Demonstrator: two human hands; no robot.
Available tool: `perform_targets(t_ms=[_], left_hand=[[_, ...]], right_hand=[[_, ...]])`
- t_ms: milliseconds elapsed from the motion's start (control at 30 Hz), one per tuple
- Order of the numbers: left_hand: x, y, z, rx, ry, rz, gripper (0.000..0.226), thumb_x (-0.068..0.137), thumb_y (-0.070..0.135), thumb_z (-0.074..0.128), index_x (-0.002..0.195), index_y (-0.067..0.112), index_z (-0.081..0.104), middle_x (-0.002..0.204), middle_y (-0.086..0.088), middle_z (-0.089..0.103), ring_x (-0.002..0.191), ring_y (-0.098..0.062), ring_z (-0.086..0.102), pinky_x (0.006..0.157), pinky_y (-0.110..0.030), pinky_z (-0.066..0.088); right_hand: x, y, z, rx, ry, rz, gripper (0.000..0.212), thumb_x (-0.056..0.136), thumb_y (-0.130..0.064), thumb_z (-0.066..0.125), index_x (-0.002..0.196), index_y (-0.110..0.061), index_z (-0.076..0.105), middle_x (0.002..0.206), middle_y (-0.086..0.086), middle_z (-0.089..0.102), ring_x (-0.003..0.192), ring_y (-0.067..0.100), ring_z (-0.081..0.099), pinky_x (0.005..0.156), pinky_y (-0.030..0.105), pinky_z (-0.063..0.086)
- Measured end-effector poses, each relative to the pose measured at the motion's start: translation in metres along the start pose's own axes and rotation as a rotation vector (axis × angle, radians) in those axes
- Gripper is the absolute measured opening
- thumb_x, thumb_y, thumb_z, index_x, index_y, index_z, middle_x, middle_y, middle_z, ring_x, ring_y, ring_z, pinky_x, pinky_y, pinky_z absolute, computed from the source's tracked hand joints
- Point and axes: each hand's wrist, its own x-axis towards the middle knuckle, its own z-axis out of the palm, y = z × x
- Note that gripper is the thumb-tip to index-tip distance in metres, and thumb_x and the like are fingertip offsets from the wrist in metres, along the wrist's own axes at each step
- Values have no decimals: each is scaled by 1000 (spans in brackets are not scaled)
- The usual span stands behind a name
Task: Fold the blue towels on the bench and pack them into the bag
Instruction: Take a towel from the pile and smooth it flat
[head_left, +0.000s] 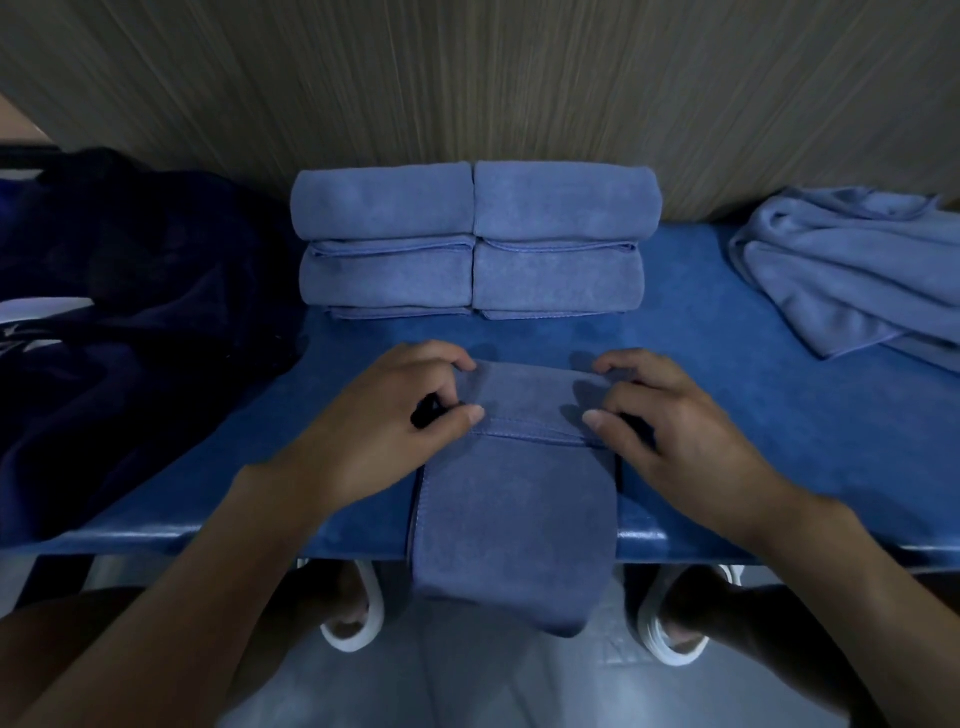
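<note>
Four folded towels (472, 239) sit stacked at the blue bench's (701, 395) back, an unfolded heap (852, 270) right, the dark bag (130, 312) left, its white markings unreadable. Left hand (400, 415) and right hand (675, 421) each pinch the folded end of the towel (514, 499) draped over the front edge.

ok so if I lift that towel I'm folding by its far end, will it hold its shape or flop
Probably flop: the towel already droops over the bench edge. It looks soft and thin, so likely light. The fold pinched by the left hand and right hand may slip open.
</note>
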Motion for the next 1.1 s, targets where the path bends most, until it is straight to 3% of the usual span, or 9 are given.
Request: perform_targets(t_ms=[133,233,300,433,533,600,700,933,1100], left_hand=[[3,-4,2,53,-6,-21,18,85,39,70,88,29,55,127,22,45,117,3,41,93,-18,33],[4,-5,1,123,-70,-94,59,84,55,62,134,29,43,132,21,39,120,-1,33,102,-25,30],[7,-3,0,189,-97,-120,81,77,71,48,143,26,37,140,17,33,127,-6,28,107,-28,24],[9,2,0,123,-97,-157,55,73,65,56,119,38,42,122,22,38,116,-5,32,99,-28,24],[10,6,-1,5,-113,-225,42,78,45,72,106,41,40,110,19,44,106,-9,36,85,-24,33],[11,4,-4,-77,-136,-252,42,79,39,73,104,42,40,109,17,51,106,-14,40,80,-25,38],[12,4,-6,-158,-79,-237,47,79,37,75,110,49,42,106,23,56,109,-21,50,91,-41,47],[13,12,2,1,160,-2,32,87,18,69,106,36,51,106,25,51,105,-4,47,95,-38,42],[3,9,-6,-5,46,54,36,72,45,76,100,34,56,108,23,53,111,-7,48,97,-36,41]], right_hand=[[1,-4,-4,-8,-22,103,30,83,-51,59,93,-23,57,115,-6,60,103,15,52,91,46,44],[1,-8,-9,68,-65,186,54,80,-40,72,126,-22,50,110,-16,48,99,2,39,97,34,37],[3,-7,-9,80,-85,242,71,77,-40,76,138,-22,43,114,-15,44,102,-2,34,101,30,32],[8,-3,-7,11,-125,232,61,65,-62,67,116,-31,56,102,-20,49,103,4,42,96,30,30],[10,-8,-10,39,-129,214,45,67,-50,78,95,-27,51,87,-18,51,92,-9,40,84,25,25],[10,-9,-11,87,-135,215,42,70,-39,80,95,-25,50,87,-15,57,92,-15,40,84,24,26],[13,-6,-9,66,-70,197,39,72,-36,79,102,-29,56,93,-18,59,91,-1,45,89,23,26],[19,-7,-5,-194,154,1,31,75,-20,76,100,-21,58,102,-6,56,95,17,50,81,29,24],[4,-10,-14,-93,62,-17,38,76,-53,63,104,-25,61,116,-11,52,108,9,47,90,28,25]])
